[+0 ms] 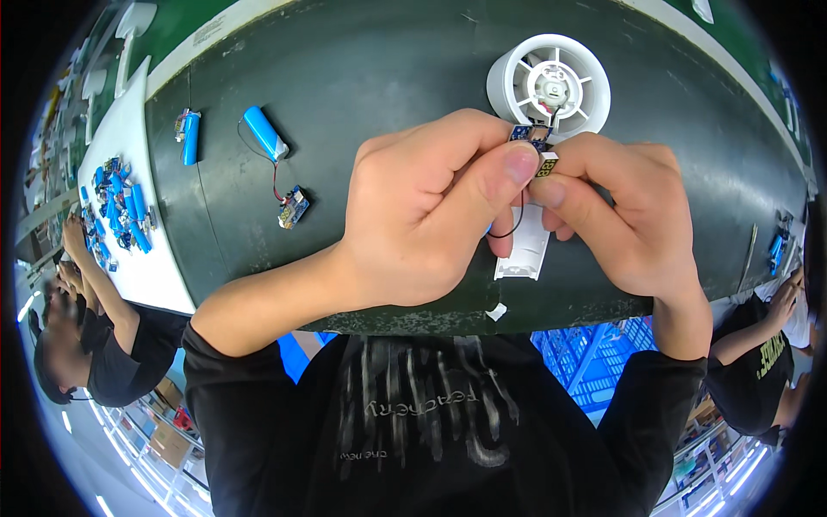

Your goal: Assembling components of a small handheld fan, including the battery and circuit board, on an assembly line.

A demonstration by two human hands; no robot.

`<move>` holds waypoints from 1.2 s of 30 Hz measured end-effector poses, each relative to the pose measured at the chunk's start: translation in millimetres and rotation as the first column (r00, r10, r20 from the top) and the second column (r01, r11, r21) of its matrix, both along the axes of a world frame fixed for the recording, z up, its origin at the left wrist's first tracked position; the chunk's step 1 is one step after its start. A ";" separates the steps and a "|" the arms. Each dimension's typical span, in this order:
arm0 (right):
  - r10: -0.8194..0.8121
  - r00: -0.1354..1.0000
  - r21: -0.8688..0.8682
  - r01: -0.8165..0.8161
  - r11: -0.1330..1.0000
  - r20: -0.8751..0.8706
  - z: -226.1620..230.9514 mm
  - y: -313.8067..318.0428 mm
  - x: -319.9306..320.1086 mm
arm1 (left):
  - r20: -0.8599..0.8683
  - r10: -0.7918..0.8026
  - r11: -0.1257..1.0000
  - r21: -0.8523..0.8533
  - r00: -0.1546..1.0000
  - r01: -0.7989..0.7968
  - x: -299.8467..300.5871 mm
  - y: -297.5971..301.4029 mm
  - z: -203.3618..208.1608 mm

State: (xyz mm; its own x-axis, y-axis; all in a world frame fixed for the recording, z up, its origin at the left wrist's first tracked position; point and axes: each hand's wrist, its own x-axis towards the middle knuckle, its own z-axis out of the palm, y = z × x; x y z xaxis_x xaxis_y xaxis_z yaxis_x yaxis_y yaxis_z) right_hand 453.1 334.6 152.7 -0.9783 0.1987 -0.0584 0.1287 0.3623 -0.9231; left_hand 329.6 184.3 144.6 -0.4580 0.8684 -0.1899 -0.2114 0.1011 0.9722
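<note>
Both my hands meet over the dark bench around a small blue circuit board with a little segment display. My left hand is closed on the board, thumb on top. The fingers of my right hand pinch it at the display side. A black wire loops down below my left fingers, and a speck of blue shows there, mostly covered. Just beyond my hands lies a white round fan housing, its ribbed opening facing up. Wires run from its motor towards the board. Its white handle shows beneath my hands.
On the bench to the left lie a blue battery cell wired to a board, and another cell with board. A white sheet carries a pile of them. Blue crates stand below the edge. People sit at both sides.
</note>
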 end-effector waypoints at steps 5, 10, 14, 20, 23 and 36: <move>-0.050 0.995 0.067 0.045 0.997 0.082 8.1 -4.6 3.4 | -0.055 -0.155 0.987 -0.056 0.986 0.152 -4.4 0.5 5.9; -0.019 0.996 0.063 0.014 0.998 0.087 12.1 -3.3 5.6 | 0.013 -0.042 0.999 0.016 0.999 0.041 2.7 -0.5 2.7; 0.017 0.999 -0.026 -0.015 1.000 0.052 9.9 0.7 6.2 | 0.040 -0.050 0.999 0.012 0.998 0.050 2.9 -0.1 1.8; -0.025 0.995 -0.025 0.028 0.999 0.092 11.9 -2.3 7.9 | 0.064 -0.045 0.999 0.011 0.997 0.044 5.7 1.2 1.6; -0.016 0.997 -0.025 0.018 1.000 0.075 9.6 -1.3 9.6 | 0.031 -0.050 0.999 0.001 0.998 0.050 6.3 2.2 1.4; -0.043 0.998 0.102 0.038 0.994 0.051 2.9 -19.5 10.3 | -0.097 -0.213 0.977 -0.035 0.972 0.210 -2.6 -13.6 4.0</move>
State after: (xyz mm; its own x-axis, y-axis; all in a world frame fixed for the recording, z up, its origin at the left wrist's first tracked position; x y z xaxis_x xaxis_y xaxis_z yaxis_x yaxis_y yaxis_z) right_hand 463.5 315.1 155.6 -0.9654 0.2455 -0.0881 0.1933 0.4465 -0.8737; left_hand 326.9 170.7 148.6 -0.2824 0.9432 -0.1752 -0.0848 0.1574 0.9839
